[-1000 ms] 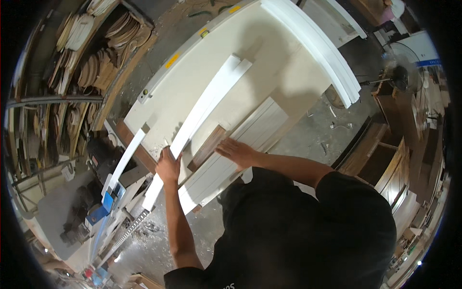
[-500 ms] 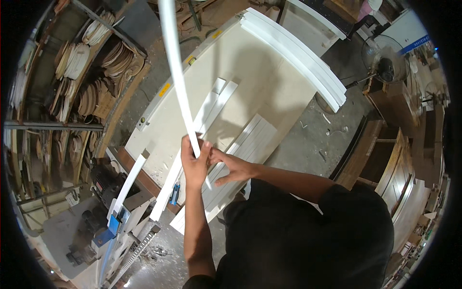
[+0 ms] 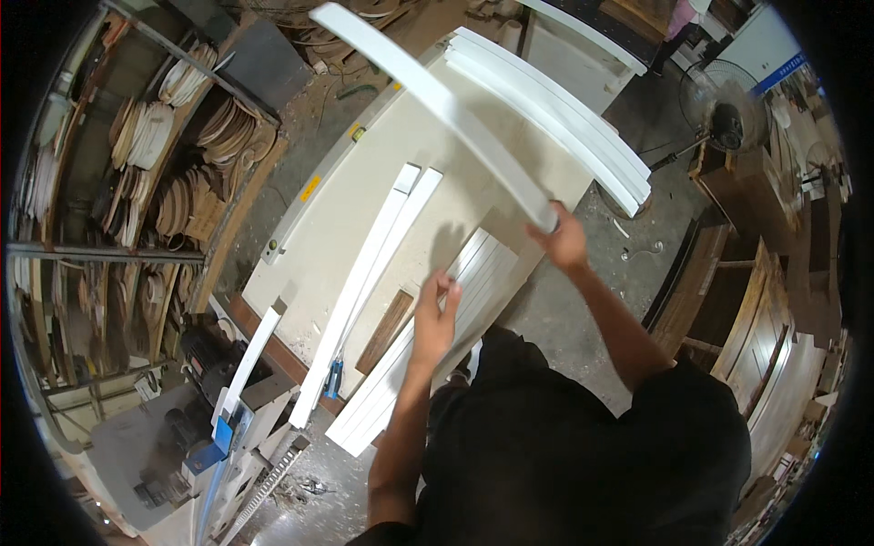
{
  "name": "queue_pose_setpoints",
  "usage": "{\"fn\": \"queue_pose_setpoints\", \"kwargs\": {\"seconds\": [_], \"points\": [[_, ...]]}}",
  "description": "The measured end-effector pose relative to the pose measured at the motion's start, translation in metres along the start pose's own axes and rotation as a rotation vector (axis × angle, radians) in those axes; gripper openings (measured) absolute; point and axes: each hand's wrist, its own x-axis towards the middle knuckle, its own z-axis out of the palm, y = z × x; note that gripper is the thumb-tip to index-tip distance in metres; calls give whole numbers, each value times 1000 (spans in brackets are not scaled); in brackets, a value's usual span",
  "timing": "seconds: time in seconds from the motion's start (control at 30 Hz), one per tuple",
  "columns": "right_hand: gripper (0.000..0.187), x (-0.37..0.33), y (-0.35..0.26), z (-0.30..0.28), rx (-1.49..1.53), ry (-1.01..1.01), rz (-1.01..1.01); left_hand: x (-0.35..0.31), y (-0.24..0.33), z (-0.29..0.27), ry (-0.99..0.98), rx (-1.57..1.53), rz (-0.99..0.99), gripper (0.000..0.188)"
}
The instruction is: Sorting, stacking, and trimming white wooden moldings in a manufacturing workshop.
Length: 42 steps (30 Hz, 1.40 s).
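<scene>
Two hands up over the counter (image 3: 346, 218). Left hand (image 3: 435, 320) open, fingers spread, holding nothing, just above the flat panel (image 3: 428, 341) at the near edge. Right hand (image 3: 563, 240) closed on one end of a long white strip (image 3: 437, 100), lifted clear, angling away. Two strips (image 3: 364, 282) lie flat left; curved mouldings (image 3: 564, 109) at the far edge.

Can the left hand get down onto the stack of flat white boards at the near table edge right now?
Probably yes. The left hand is open and empty, hovering right above the stack of flat white boards, with nothing between them. The right hand holds the long white strip up and off to the side, clear of that path.
</scene>
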Motion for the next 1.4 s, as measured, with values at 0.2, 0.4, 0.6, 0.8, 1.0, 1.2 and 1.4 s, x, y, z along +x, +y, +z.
{"fn": "queue_pose_setpoints", "kwargs": {"seconds": [0.2, 0.4, 0.6, 0.8, 1.0, 1.2, 1.4], "points": [[59, 83, 91, -45, -215, 194, -162, -96, -84, -21, -41, -10, -398, 49], [75, 138, 134, -47, -539, 114, 6, -137, -98, -47, 162, 34, -426, 49], [74, 151, 157, -33, -567, 181, 77, -142, -89, -46, 304, 3, -305, 44], [67, 153, 142, -32, -901, 385, -130, -154, -72, -42, 272, 95, -340, 47], [71, 96, 57, 38, -508, 170, -623, -180, -82, -39, 236, 242, -343, 45], [107, -96, -73, 163, -308, -823, -1044, -191, -82, -31, 259, 268, -375, 41], [131, -175, -99, 228, -377, -961, -1343, -210, -57, -22, 289, 309, -432, 41]]}}
